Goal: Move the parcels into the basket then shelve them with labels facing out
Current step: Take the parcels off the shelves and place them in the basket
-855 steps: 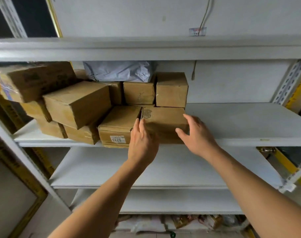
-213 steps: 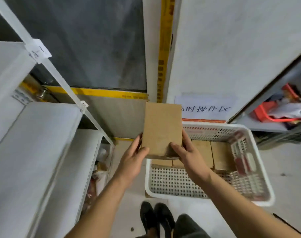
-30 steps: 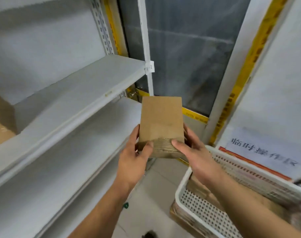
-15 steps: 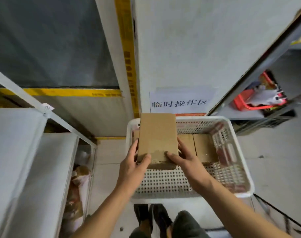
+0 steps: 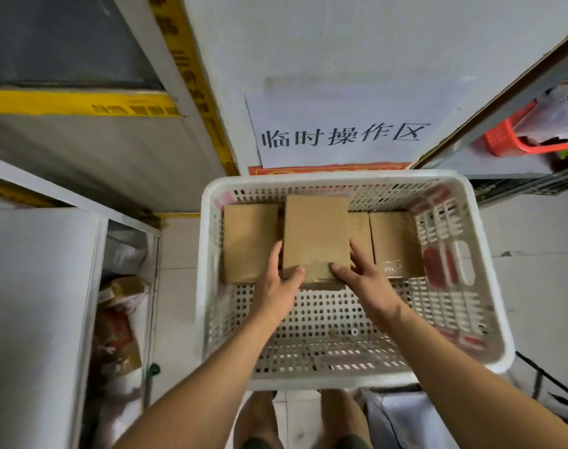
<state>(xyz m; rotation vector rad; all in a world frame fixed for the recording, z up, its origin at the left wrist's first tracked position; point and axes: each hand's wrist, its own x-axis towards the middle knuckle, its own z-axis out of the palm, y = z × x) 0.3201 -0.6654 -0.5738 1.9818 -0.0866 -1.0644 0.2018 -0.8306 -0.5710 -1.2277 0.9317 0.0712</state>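
While my left hand (image 5: 278,286) and right hand (image 5: 362,280) grip the cardboard parcel (image 5: 315,236) over the white basket (image 5: 490,322), I judge loading goes on — next, lower it between the two parcels there.

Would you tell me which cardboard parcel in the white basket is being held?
The middle parcel, gripped by the left hand and right hand; its neighbours lie untouched.
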